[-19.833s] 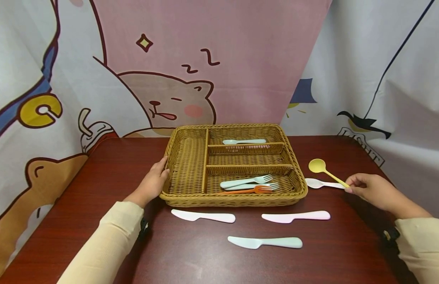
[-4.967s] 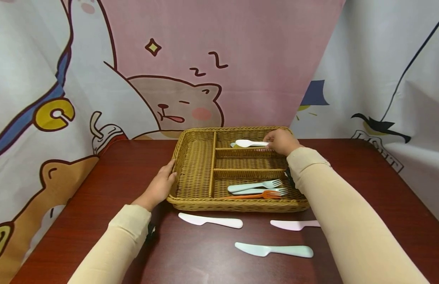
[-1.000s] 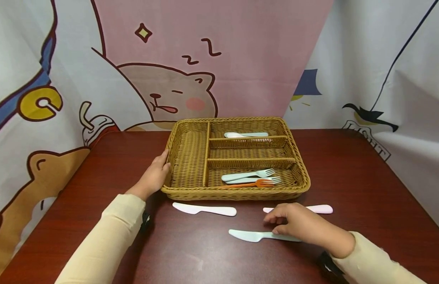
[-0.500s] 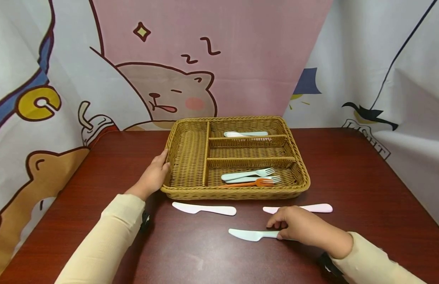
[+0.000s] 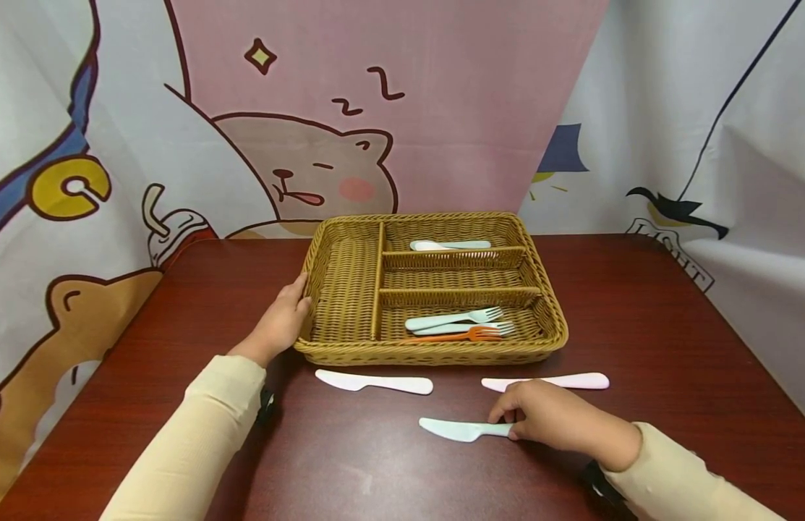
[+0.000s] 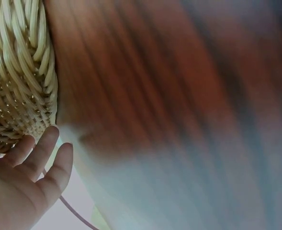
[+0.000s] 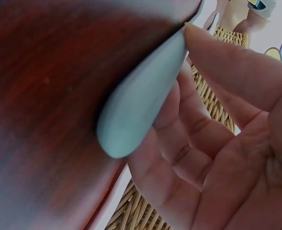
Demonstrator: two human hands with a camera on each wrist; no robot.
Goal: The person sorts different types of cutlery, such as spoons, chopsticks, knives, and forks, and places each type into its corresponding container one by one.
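My right hand (image 5: 548, 416) pinches the handle of a mint-green plastic knife (image 5: 459, 430) near the table's front. In the right wrist view, the rounded handle end (image 7: 131, 110) lies between thumb and fingers, low over the wood. Just beyond that hand lies a pink knife (image 5: 581, 381), partly covered by it. A white knife (image 5: 376, 382) lies to the left. My left hand (image 5: 281, 322) rests against the left side of a divided wicker basket (image 5: 435, 354), its fingers loosely extended in the left wrist view. Mint forks (image 5: 450, 319) and an orange fork (image 5: 470, 334) lie in its front compartment.
In the basket's back compartment lie a white spoon (image 5: 431, 246) and a mint spoon (image 5: 474, 244). The basket stands towards the back of the brown table (image 5: 649, 318). A printed curtain (image 5: 467, 108) hangs behind.
The white and yellow spoons left the table's right side; the white one now lies in the back compartment. My right hand came forward and took the mint knife's handle. The left hand stayed at the basket.
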